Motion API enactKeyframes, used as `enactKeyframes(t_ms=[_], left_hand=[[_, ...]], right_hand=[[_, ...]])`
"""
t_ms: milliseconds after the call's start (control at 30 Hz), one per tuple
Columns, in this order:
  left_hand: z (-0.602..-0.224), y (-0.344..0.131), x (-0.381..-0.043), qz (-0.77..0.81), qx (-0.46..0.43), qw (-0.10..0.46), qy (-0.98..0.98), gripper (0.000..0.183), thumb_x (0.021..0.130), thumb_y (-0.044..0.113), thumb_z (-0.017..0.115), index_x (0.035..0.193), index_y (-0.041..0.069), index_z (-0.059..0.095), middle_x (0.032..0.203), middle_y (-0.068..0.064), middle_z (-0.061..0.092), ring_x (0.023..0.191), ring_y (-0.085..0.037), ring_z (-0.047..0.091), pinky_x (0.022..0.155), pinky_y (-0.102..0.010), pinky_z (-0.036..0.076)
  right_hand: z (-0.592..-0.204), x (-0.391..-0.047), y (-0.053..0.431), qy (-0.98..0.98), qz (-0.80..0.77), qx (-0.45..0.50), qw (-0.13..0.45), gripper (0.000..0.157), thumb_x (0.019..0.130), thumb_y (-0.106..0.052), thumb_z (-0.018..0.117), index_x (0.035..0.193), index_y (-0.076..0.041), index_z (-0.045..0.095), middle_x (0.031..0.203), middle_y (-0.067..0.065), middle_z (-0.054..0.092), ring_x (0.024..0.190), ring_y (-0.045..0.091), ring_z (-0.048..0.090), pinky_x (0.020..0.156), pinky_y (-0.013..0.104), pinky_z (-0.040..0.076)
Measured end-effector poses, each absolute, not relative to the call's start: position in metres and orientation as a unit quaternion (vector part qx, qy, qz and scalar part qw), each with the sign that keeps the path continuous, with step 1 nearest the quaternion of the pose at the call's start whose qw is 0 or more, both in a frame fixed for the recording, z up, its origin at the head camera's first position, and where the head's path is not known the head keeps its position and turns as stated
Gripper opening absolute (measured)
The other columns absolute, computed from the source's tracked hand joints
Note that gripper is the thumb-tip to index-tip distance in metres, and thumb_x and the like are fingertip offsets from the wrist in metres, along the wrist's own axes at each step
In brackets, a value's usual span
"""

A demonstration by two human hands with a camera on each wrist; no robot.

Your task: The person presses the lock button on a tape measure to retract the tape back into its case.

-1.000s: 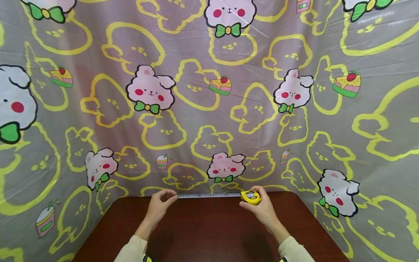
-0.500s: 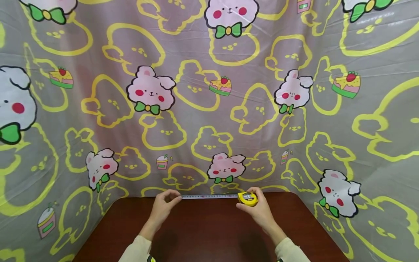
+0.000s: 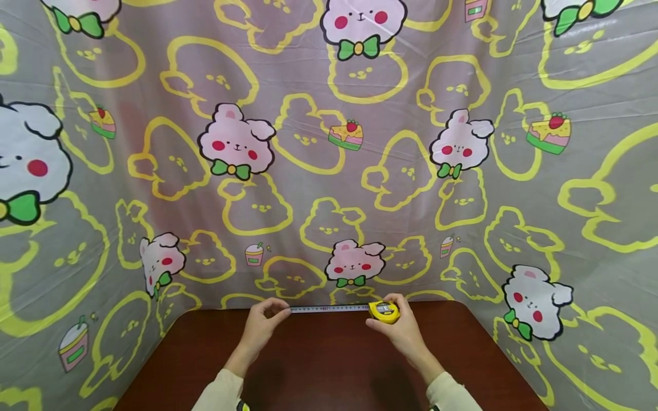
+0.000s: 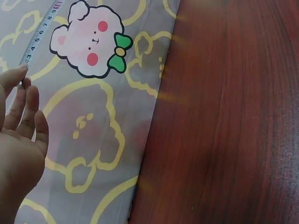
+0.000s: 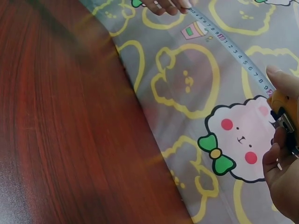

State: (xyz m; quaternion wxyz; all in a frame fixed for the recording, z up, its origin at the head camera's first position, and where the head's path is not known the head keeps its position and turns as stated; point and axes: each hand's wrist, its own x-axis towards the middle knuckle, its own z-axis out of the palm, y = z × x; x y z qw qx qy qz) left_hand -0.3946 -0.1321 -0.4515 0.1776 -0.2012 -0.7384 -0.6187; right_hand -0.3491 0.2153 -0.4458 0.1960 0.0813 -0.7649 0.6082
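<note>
My right hand (image 3: 403, 330) grips a yellow tape measure (image 3: 384, 311), fingers and thumb around its case. Out of the case a white blade (image 3: 331, 309) with printed numbers runs left, stretched straight. The free end of that blade is pinched between thumb and finger of my left hand (image 3: 262, 325). In the left wrist view, the blade (image 4: 39, 38) leads up and away from the thumb tip, and the left hand's other fingers are loosely bent. The right wrist view shows part of the yellow case (image 5: 285, 105) within the right hand (image 5: 286, 182), with a metal clip on its side.
Below the hands lies a dark reddish-brown wooden table (image 3: 324, 365) with rounded far corners. A grey curtain (image 3: 308, 188) printed with rabbits, cakes and cups hangs behind the table's far edge and along both sides.
Both hands have moved toward each other, the left one rightward and the right one leftward. The exposed length of blade between them is shorter.
</note>
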Motion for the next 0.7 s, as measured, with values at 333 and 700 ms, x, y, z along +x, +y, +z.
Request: enactKeyframes(t_ms=[333, 700], left_hand=[[-0.452, -0.125, -0.398, -0.628, -0.204, 0.169, -0.732, 0.008, 0.090, 0.009, 0.082, 0.095, 0.008, 0.076, 0.086, -0.006, 0.070, 0.077, -0.019, 0.062, 0.072, -0.028, 0.048], [-0.454, -0.116, -0.397, -0.631, -0.218, 0.177, -0.723, 0.008, 0.090, 0.009, 0.082, 0.095, 0.005, 0.076, 0.087, -0.009, 0.070, 0.077, -0.018, 0.061, 0.070, -0.027, 0.048]], right_hand=[[-0.448, -0.350, 0.210, -0.763, 0.616, 0.079, 0.180, 0.061, 0.077, -0.013, 0.093, 0.121, -0.010, 0.051, 0.120, 0.013, 0.051, 0.103, 0.030, 0.055, 0.080, 0.027, 0.054], [-0.447, -0.348, 0.198, -0.759, 0.617, 0.087, 0.188, 0.059, 0.077, -0.013, 0.093, 0.120, -0.009, 0.052, 0.120, 0.012, 0.049, 0.104, 0.030, 0.055, 0.079, 0.027, 0.054]])
